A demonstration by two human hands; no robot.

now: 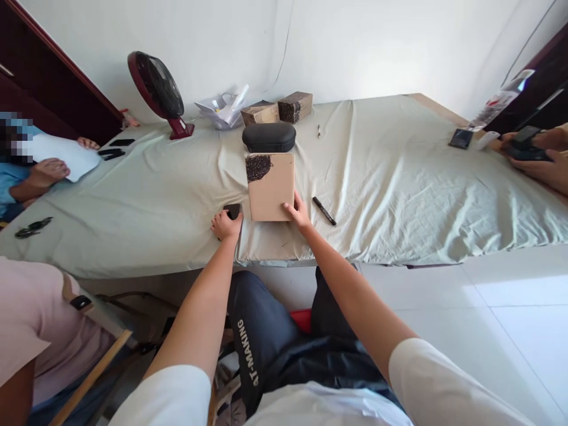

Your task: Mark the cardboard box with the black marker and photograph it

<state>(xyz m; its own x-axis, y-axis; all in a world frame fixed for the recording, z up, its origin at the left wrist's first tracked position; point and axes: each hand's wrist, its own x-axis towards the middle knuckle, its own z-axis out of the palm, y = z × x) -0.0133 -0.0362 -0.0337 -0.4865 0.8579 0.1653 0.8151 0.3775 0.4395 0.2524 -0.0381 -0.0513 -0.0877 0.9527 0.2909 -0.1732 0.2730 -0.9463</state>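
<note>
My right hand (299,212) grips the lower right corner of a tan cardboard box (271,192), thumb on its front face. Dense black scribble covers the box's upper left corner. Just left of it, my left hand (226,225) is closed around a flat black object (233,210), perhaps a phone, down on the cloth; my fingers hide part of it. Behind the cardboard box lies a black zip case (268,137). A black marker pen (325,211) rests on the cloth to the right of my right hand.
A green-grey cloth (381,177) covers the table. At the back stand a dark red fan (160,89), a plastic bag (222,112) and two cardboard boxes (296,107). People sit at left; at far right, another person's hands (539,155) hold a dark device near a bottle (501,100).
</note>
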